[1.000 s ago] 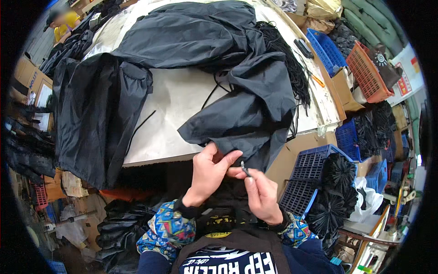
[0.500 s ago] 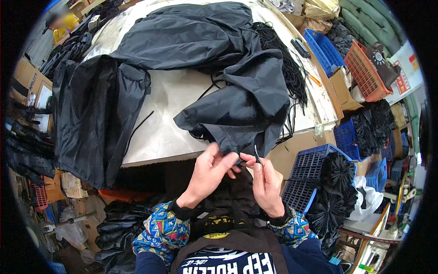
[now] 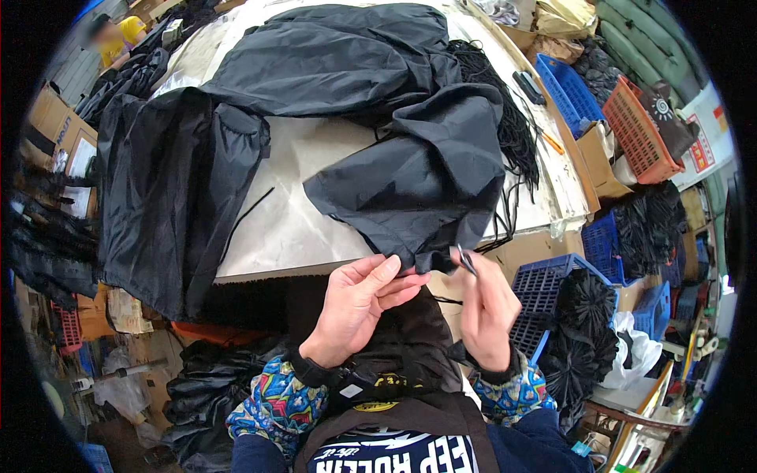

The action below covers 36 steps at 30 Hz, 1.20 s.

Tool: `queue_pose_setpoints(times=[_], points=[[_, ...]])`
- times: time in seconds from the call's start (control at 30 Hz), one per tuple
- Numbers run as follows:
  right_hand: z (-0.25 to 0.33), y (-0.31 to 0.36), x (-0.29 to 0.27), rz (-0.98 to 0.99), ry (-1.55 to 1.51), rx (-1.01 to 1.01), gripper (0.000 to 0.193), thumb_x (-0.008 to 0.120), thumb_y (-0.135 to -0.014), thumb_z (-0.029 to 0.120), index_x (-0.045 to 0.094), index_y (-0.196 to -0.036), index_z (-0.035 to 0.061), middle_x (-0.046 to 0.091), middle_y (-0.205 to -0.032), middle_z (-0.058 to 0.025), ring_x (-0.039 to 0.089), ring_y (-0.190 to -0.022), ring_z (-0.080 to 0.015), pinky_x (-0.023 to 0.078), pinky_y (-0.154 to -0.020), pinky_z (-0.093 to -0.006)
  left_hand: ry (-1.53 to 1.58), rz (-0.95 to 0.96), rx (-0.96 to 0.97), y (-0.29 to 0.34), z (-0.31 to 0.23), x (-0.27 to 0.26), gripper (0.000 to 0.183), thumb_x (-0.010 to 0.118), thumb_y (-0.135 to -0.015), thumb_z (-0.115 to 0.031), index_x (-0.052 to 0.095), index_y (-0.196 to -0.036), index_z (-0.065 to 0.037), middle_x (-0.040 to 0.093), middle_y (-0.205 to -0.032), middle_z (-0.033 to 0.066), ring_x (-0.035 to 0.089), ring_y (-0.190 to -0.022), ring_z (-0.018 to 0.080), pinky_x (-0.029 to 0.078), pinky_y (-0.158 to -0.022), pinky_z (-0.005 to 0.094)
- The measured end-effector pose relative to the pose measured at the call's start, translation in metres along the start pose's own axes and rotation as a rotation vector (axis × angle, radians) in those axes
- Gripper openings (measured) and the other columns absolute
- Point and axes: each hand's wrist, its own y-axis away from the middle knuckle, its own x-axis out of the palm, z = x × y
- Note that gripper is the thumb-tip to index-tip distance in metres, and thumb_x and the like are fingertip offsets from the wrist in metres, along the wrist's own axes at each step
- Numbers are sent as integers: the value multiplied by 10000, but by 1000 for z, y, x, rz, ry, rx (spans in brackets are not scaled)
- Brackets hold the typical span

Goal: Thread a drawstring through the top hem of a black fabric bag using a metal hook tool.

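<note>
A piece of black fabric [image 3: 418, 169], apparently a bag, drapes over the near edge of the white-topped table [image 3: 296, 185]. My left hand [image 3: 359, 303] is closed in a pinch on the fabric's near edge, thumb on top. Just to its right, my right hand [image 3: 487, 311] is closed around a slim dark tool [image 3: 467, 260] with a shiny metal tip; its exact kind is too small to tell. That hand is smeared by motion. A thin black cord [image 3: 448, 300] shows between the hands, below the fabric edge.
More black fabric [image 3: 331, 59] lies across the far table, and another piece [image 3: 169, 189] hangs over its left edge. A bundle of black cords [image 3: 512, 118] lies at the right. Blue crates [image 3: 552, 296] and an orange crate [image 3: 639, 130] stand beyond. A person [image 3: 118, 39] is at far left.
My right hand has moved right and slightly down, away from the left hand, with the slim tool. My left hand stays on the fabric edge, its fingers now more visible.
</note>
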Motion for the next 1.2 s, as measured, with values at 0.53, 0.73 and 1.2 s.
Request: queue_pose_setpoints(times=[0.53, 0.73, 1.2], points=[[6, 24, -9, 189, 380, -157, 306, 668, -762, 18, 601, -1059, -7, 517, -586, -54, 543, -478, -191, 424, -438, -319, -75, 25, 135, -1, 21, 11, 144, 586, -913, -160, 635, -942, -28, 676, -981, 119, 660, -911, 204, 533, -790, 308], [3, 25, -5, 178, 373, -212, 324, 673, -747, 12, 596, -1059, -22, 507, -577, -50, 542, -479, -180, 421, -437, -314, 0, -24, 124, 0, 19, 14, 174, 564, -928, -184, 633, -945, -25, 680, -948, 111, 663, -890, 201, 532, -780, 295], [-17, 17, -38, 388, 230, -125, 186, 643, -805, 52, 605, -987, 41, 574, -706, -134, 580, -601, -305, 465, -540, -390, -92, -178, 457, -20, -26, -6, 166, 635, -887, -175, 631, -910, -11, 644, -773, 40, 573, -648, 80, 454, -589, 212]])
